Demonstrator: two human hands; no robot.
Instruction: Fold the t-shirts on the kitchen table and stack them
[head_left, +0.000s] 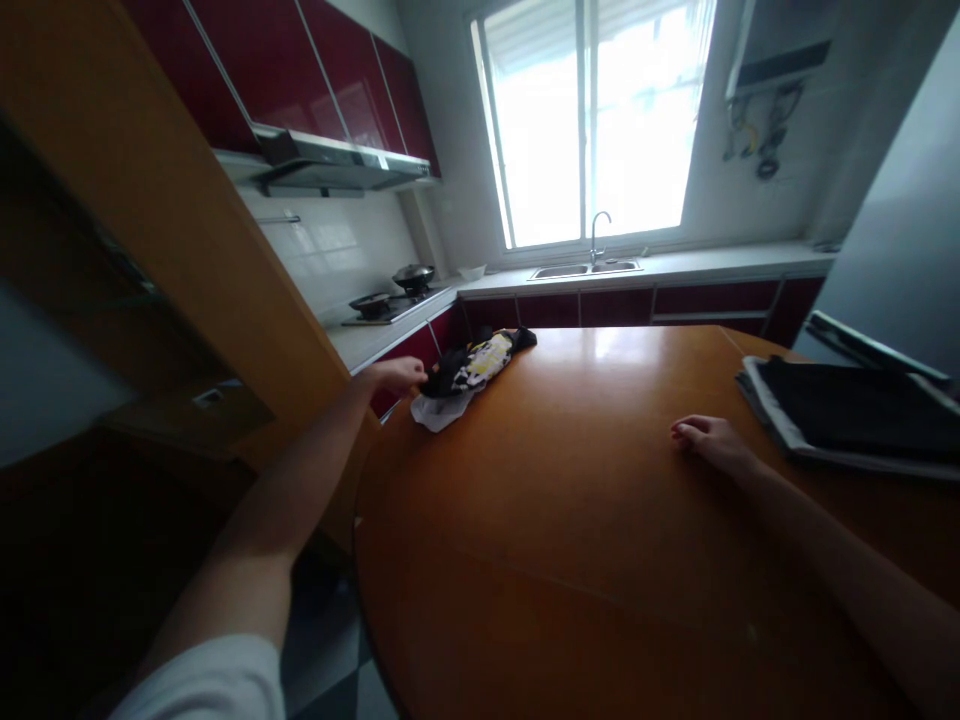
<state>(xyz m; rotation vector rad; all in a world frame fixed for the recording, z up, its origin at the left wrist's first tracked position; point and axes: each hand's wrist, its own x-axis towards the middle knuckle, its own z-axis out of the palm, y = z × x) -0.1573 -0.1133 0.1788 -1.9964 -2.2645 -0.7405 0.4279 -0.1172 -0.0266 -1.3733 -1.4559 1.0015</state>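
Observation:
A crumpled black garment (455, 372) with a white and yellow print lies at the far left edge of the wooden table (540, 480). My left hand (401, 375) reaches out to its near left end, fingers closed on the dark cloth. Under the garment, a piece of white cloth (439, 410) spreads over the tabletop. My right hand (712, 442) rests low over the right half of the table with its fingers curled in and nothing visible in them. Just to its right sits a stack of folded dark and white clothes (855, 410).
Beyond the table runs a white counter with a sink (585, 270) and faucet under a bright window. At the left are a stove with a lidded pan (413, 278), a range hood (345, 165) and a wooden partition (225, 230). A refrigerator (900, 230) stands at the right.

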